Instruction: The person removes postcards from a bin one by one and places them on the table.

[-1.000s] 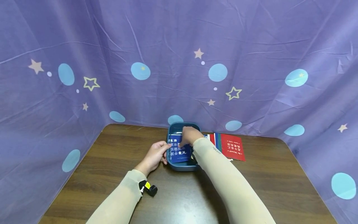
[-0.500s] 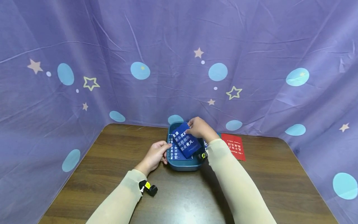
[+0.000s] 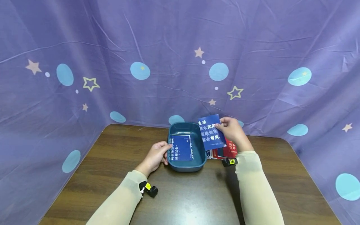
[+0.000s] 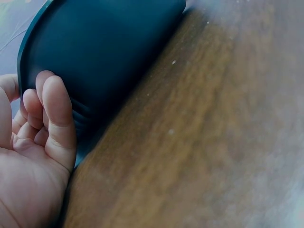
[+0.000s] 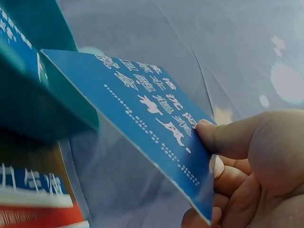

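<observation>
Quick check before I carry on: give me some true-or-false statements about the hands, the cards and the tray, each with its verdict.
1. The right hand pinches a blue card. True.
2. The left hand is at the left side of the tray. True.
3. There are no cards in the tray. False: a second blue card lies in it.
4. The red card is inside the tray. False: the red card is outside, to the right of the tray, partly hidden in the head view.
5. The pinched card shows white characters to the head camera. True.
6. Both hands hold cards. False: only the right does.
</observation>
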Available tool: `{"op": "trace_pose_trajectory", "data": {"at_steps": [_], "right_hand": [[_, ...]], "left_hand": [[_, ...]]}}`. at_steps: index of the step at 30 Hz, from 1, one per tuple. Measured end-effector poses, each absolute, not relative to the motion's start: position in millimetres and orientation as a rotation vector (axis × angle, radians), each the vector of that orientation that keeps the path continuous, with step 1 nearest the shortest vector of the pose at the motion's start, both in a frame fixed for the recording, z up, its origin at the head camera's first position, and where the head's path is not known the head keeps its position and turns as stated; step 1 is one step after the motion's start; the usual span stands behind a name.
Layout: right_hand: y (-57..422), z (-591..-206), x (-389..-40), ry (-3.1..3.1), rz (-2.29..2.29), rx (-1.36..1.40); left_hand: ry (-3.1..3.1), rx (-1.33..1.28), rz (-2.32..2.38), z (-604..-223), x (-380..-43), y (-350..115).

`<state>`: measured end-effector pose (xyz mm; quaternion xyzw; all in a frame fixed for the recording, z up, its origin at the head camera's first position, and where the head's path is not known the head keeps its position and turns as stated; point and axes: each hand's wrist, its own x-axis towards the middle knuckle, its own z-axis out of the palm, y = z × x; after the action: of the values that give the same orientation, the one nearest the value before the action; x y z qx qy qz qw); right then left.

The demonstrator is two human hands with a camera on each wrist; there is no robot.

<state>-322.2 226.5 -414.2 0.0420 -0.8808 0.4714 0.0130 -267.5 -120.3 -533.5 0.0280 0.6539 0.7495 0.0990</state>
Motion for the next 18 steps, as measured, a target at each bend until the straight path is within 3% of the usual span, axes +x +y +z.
{"op": "trace_pose_trajectory", "data": {"at_steps": [8,18], "right_hand": [[256,-426,-321,-2.733,1.38,0.045],[299,-436,-316,-2.664,1.603,-0.183]], "left_hand": [[1.938,0.08,2.221,-532,-266,-123],[1.926,0.082,2.219,-533,-267,-119]]}}
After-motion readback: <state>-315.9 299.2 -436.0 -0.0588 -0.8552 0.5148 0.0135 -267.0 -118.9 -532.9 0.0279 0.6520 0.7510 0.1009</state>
